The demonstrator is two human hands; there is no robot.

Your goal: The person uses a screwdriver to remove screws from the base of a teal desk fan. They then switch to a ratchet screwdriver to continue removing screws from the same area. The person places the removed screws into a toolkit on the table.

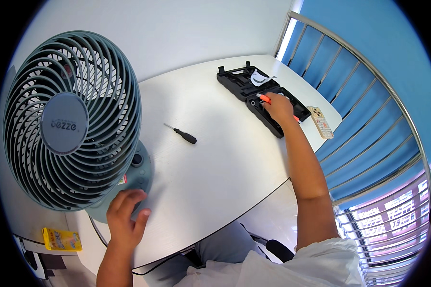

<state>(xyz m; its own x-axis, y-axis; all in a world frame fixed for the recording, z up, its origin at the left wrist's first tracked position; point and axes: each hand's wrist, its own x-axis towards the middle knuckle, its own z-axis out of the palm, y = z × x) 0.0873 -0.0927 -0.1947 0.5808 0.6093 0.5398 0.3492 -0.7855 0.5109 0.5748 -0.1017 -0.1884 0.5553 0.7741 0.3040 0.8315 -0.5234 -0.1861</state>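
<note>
Reaches with right grip (279, 106) over open black tool case (231, 86), with fingertips at orange tool (263, 98); cannot tell whether clenched on it. Has white piece (259, 79) in case, beyond and left of right grip; patterned phone (322, 123) on bench (220, 167), just right of it. Has black-handled screwdriver (185, 136) well left of right grip. Holds left grip (125, 220) released, thumb apart from half-curled fingers, beside grey-green fan (64, 123); cannot tell whether touching. Has yellow packet (62, 239) left of left grip.
</note>
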